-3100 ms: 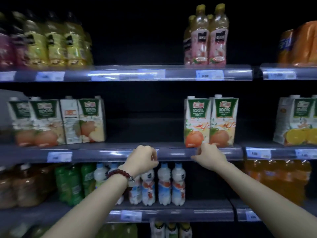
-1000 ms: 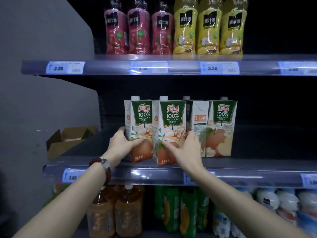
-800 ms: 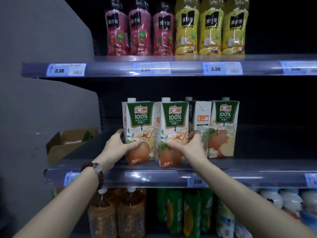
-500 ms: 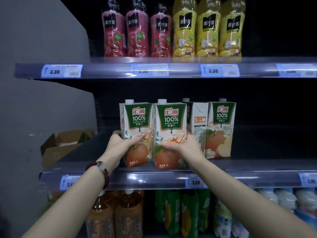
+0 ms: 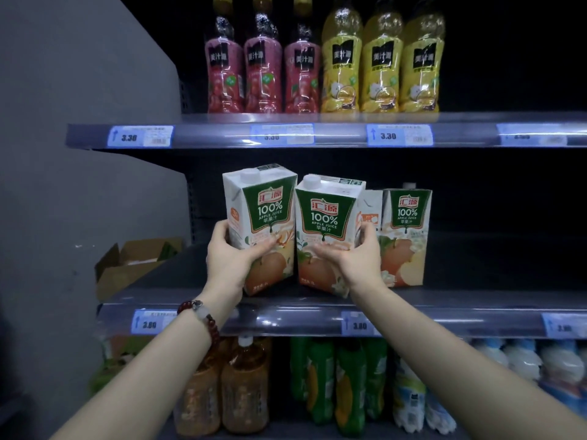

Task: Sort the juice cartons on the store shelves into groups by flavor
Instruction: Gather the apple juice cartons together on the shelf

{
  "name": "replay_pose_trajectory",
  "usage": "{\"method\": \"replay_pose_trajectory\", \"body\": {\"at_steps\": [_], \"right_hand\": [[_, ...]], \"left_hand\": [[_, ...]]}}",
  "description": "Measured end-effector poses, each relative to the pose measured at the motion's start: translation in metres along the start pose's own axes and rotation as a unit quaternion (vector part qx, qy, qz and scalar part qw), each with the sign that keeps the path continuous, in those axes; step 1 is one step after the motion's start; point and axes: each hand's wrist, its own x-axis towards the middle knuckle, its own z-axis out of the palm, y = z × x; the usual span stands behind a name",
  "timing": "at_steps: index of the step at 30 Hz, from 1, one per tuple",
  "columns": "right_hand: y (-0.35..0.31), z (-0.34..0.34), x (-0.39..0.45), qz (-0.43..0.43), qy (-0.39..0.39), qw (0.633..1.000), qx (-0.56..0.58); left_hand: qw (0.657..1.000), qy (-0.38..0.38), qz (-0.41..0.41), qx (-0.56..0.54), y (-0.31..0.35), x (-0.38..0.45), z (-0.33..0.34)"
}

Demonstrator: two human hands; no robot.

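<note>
Several apple juice cartons with green labels stand on the middle shelf [image 5: 444, 315]. My left hand [image 5: 233, 258] grips the leftmost carton [image 5: 262, 214], which is lifted and tilted toward me. My right hand [image 5: 352, 258] grips the second carton [image 5: 327, 217], also raised off the shelf and tilted. Behind my right hand a carton [image 5: 370, 204] stands turned sideways, showing its white side. To the right of it another apple carton [image 5: 406, 236] stands upright facing forward.
Red bottles [image 5: 262, 68] and yellow bottles [image 5: 381, 68] line the top shelf. Below are brown tea bottles [image 5: 244, 385], green bottles [image 5: 343, 382] and white bottles [image 5: 524, 360]. An open cardboard box [image 5: 133, 262] sits at the shelf's left end by a grey wall [image 5: 79, 185].
Both hands closed round the two left cartons, then lifted them off the shelf and drew them toward me, tilting them. The two right cartons stayed put.
</note>
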Motion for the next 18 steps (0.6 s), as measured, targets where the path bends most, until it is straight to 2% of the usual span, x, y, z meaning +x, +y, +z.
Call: {"method": "replay_pose_trajectory", "body": {"at_steps": [3, 9, 13, 18], "right_hand": [[-0.01, -0.015, 0.001, -0.027, 0.008, 0.999, 0.017], [-0.025, -0.07, -0.001, -0.022, 0.02, 0.998, 0.047], [-0.026, -0.12, -0.001, -0.029, 0.045, 0.997, 0.049], [-0.03, -0.188, 0.012, -0.024, 0.071, 0.996, 0.041]], "left_hand": [[0.999, -0.02, 0.009, -0.027, 0.018, -0.007, 0.01], [0.995, -0.1, 0.006, -0.028, 0.029, -0.026, 0.046], [0.991, -0.136, -0.009, 0.001, 0.022, -0.041, 0.086], [0.987, -0.155, -0.028, -0.017, 0.017, -0.056, 0.156]]}}
